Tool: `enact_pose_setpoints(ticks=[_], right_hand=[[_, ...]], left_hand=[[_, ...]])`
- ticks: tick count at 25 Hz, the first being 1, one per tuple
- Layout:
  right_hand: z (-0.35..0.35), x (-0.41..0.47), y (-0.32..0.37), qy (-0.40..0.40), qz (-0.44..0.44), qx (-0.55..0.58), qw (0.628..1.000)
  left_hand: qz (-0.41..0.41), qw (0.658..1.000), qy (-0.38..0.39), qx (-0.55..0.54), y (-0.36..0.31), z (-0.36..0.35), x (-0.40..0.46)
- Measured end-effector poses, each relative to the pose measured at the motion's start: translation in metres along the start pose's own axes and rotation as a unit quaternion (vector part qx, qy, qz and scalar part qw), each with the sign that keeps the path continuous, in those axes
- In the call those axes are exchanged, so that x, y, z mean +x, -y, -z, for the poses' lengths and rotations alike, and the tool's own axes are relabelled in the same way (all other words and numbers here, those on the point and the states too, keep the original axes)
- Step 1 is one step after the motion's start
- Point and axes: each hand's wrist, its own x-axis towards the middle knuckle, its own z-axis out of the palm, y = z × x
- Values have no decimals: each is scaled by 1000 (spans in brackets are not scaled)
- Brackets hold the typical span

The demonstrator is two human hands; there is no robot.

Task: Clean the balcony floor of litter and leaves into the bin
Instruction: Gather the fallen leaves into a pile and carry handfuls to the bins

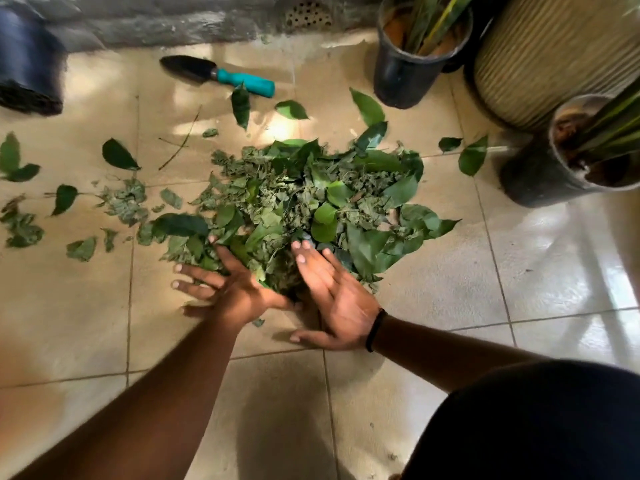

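Note:
A pile of green leaves [311, 195] lies heaped on the beige tiled floor [86, 323] in the middle of the view. My left hand [225, 289] lies flat with spread fingers against the pile's near left edge. My right hand [332, 299], with a black band on the wrist, has straight fingers touching the pile's near right edge. Neither hand grips anything. Loose leaves [117, 154] are scattered over the tiles to the left and behind the pile. A dark blue container [27, 60] at the far left may be the bin; it is blurred.
A black trowel with a teal handle [221, 76] lies on the floor behind the pile. Two black plant pots [408, 71] [554, 174] and a large ribbed pot [540, 64] stand at the right. A grey wall with a drain grille [308, 12] runs along the back.

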Motion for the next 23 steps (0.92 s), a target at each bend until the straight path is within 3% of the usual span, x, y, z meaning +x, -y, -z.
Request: enact_pose_setpoints(ticks=[4, 7, 11, 14, 16, 19, 21, 23], right_hand=[[19, 16, 0, -144, -89, 67, 983], [53, 48, -34, -228, -170, 11, 959], [106, 56, -139, -129, -424, -140, 885], [119, 41, -184, -75, -536, -99, 835], [106, 45, -178, -60, -515, -64, 852], [81, 63, -133, -5, -366, 10, 931], [77, 71, -114, 25, -318, 66, 946], [84, 79, -110, 15, -310, 53, 949]], left_hand=[[27, 999, 10, 28, -15, 5, 3], [52, 994, 64, 71, -19, 18, -3], [31, 992, 97, 76, -21, 26, -6], [26, 991, 107, 73, -22, 27, -7], [33, 991, 105, 80, -23, 27, -7], [32, 991, 102, 80, -23, 26, -6], [35, 991, 101, 79, -23, 25, -7], [37, 992, 100, 70, -23, 26, -6]])
